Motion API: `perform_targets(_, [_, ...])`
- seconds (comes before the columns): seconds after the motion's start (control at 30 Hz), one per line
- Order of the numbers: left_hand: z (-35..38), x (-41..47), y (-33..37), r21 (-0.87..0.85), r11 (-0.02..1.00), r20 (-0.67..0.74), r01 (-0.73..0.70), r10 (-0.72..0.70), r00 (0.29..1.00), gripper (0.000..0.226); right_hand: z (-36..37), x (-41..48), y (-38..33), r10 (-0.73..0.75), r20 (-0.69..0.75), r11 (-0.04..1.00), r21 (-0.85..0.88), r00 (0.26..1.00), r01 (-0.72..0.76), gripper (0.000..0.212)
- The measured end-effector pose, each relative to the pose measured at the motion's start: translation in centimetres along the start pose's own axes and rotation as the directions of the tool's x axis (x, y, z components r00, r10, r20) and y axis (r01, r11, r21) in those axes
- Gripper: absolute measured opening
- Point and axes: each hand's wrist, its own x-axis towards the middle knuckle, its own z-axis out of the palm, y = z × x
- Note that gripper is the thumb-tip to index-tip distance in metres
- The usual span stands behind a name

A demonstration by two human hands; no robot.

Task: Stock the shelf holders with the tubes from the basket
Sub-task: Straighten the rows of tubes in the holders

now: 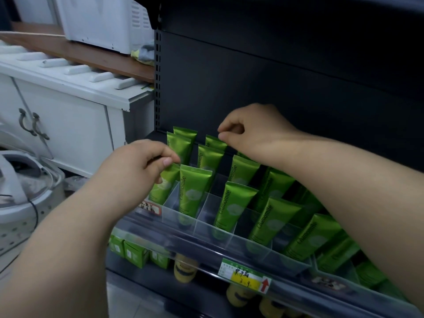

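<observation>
Seen from the head camera, glossy green tubes (236, 203) lettered "Chamomile" stand crimped end up, leaning back in rows inside the clear divided holder (207, 211) on the dark shelf unit (252, 76), the left hand (137, 166) pinching the front-left tube (164, 182) at its crimp, the right hand (245, 131) pinching a rear tube (214, 143) by its top edge.

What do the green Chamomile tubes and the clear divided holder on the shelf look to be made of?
The green Chamomile tubes: likely soft plastic laminate, satin metallic sheen, flat crimped tops. The clear divided holder: rigid transparent plastic, perhaps acrylic; tubes show through its glossy walls.
</observation>
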Motion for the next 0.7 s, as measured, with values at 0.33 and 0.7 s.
perform_targets(0.33, [0.06, 0.53, -0.70, 0.070, 0.998, -0.021, 0.001, 0.001, 1.000, 0.018, 0.15, -0.52, 0.69, 0.022, 0.012, 0.999, 0.025, 1.000, -0.022, 0.019])
perform_targets(0.7, [-0.61, 0.07, -0.78, -0.013, 1.000, 0.011, 0.021, -0.021, 1.000, 0.022, -0.16, -0.82, 0.63, 0.013, 0.008, 0.997, 0.072, 1.000, -0.013, 0.017])
